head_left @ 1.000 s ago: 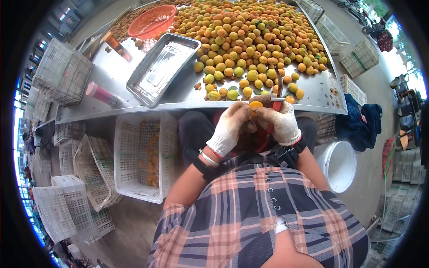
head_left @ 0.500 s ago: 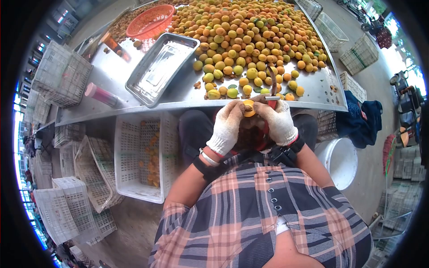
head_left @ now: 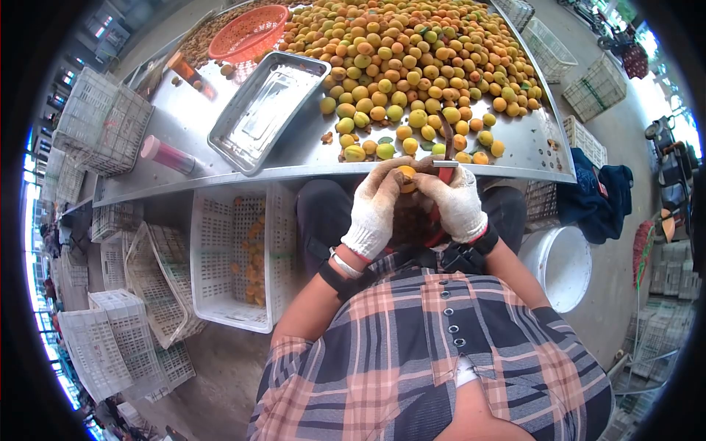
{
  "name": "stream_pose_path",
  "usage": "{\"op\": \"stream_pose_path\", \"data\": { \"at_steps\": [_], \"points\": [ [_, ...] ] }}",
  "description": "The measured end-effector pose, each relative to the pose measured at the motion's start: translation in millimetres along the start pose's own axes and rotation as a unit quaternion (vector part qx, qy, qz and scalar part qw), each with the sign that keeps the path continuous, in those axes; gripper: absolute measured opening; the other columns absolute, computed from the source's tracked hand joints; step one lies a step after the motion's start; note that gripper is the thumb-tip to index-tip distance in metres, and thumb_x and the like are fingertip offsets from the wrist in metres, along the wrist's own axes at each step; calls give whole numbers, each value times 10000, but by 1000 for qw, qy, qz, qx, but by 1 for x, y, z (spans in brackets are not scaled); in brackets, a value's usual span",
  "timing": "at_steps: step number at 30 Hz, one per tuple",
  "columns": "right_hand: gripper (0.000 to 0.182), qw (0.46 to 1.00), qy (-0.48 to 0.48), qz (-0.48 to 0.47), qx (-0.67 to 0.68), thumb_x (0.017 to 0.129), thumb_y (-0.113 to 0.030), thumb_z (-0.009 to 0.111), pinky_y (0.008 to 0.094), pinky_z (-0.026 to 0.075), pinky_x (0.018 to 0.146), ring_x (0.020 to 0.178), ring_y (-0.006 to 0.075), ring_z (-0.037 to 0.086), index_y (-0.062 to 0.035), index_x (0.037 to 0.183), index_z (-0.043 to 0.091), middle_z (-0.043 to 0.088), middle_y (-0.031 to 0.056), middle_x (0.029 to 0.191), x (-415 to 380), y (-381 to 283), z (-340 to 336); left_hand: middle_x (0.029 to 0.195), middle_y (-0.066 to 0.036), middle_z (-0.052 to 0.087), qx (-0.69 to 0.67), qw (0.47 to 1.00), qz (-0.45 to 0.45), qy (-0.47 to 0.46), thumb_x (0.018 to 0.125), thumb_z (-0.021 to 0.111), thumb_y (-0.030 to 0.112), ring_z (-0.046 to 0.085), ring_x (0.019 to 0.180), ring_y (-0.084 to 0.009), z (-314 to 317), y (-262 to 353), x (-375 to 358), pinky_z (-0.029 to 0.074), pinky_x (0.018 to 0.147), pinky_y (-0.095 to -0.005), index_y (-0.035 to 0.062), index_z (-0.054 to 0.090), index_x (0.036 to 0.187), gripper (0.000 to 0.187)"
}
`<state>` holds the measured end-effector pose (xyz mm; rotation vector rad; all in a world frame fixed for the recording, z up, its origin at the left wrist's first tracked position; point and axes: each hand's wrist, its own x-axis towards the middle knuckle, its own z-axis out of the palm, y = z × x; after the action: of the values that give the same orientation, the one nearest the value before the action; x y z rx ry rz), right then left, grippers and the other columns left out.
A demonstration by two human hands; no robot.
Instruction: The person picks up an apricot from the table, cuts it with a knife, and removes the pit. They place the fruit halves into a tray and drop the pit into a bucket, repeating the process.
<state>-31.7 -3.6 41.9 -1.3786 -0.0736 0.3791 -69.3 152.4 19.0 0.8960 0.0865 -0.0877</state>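
In front of my body, my left hand (head_left: 373,209), in a white knit glove with brown-stained fingers, is closed around a yellow-orange apricot (head_left: 407,175). My right hand (head_left: 457,206), gloved the same way, is closed around a curved brown tool with a short silver bar (head_left: 446,163); its thumb and forefinger touch the apricot. How the tool sits in the palm is hidden. Just beyond the fingers, loose apricots (head_left: 412,88) lie heaped on a metal table (head_left: 198,132). Below my hands a red-rimmed container (head_left: 434,234) is partly hidden.
A metal tray (head_left: 268,110), an orange basket (head_left: 248,33) and a pink-lidded container (head_left: 165,154) stand on the table. Left of my legs, a white crate (head_left: 209,250) holds orange fruit pieces. A white bucket (head_left: 562,268) and dark clothing (head_left: 592,195) are to the right.
My right thumb and fingers have moved left onto the apricot, covering more of it. The dark centre seen in it before is less visible. My left hand keeps its hold.
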Motion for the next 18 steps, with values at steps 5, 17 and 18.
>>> {"op": "stream_pose_path", "data": {
  "at_steps": [5, 17, 18],
  "points": [
    [189, 999, 20, -24, 28, 916, -68, 674, 241, 531, 713, 786, 99, 648, 8, 1089, 660, 692, 48, 916, -6, 1, 12, 1133, -85, 634, 110, 991, 53, 56, 986, 568, 67, 632, 1017, -149, -3, -13, 3, 535, 915, -288, 3, 543, 1297, 319],
    [209, 957, 14, -185, 223, 997, -220, 626, 269, 381, 448, 443, 111, 463, -16, 1027, 656, 522, 15, 576, 14, -43, 9, 1057, -90, 630, 98, 995, 13, 13, 900, 693, 30, 646, 874, -133, 1, 1, -15, 567, 789, -268, -11, 547, 1247, 379],
    [205, 947, -3, -203, 248, 1002, -214, 611, 266, 389, 485, 479, 113, 480, -14, 1023, 650, 527, 22, 595, 15, -50, 11, 1048, -104, 642, 101, 995, 11, 15, 910, 688, 50, 663, 855, -149, 1, 0, -16, 576, 785, -280, -7, 542, 1263, 386]
  ]
}}
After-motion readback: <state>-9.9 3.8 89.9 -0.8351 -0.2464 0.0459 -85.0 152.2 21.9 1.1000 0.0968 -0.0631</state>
